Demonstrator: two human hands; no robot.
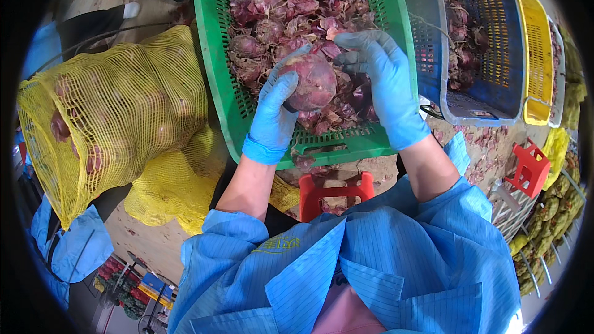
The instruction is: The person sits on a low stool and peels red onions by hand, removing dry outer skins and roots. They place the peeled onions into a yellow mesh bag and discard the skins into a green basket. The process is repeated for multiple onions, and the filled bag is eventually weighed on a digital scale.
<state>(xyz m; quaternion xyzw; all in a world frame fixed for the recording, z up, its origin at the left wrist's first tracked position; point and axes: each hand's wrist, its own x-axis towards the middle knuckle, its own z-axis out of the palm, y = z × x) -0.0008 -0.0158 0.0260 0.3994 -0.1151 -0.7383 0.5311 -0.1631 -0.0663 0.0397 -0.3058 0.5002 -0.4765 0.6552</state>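
In a light-blue glove, my left hand (pixel 269 120) grips a large red onion (pixel 312 82) above the near part of a green plastic crate (pixel 206 32). Its thumb lies across the onion's left side, and the root end cannot be made out. My right hand (pixel 387 72), gloved alike, hovers just right of the onion with thumb and fingers apart. A small reddish scrap of skin (pixel 332 32) shows at its fingertips; whether they touch it I cannot tell. Beneath both hands, the crate is filled with red onions and loose papery skins (pixel 271 14).
A yellow mesh sack of onions (pixel 130 97) leans at the left, over loose yellow netting (pixel 171 190). To the right stand a blue crate (pixel 487 119) with onions and a yellow crate (pixel 537 113). Red stools (pixel 308 197) and another person's blue clothing (pixel 41 51) are nearby.
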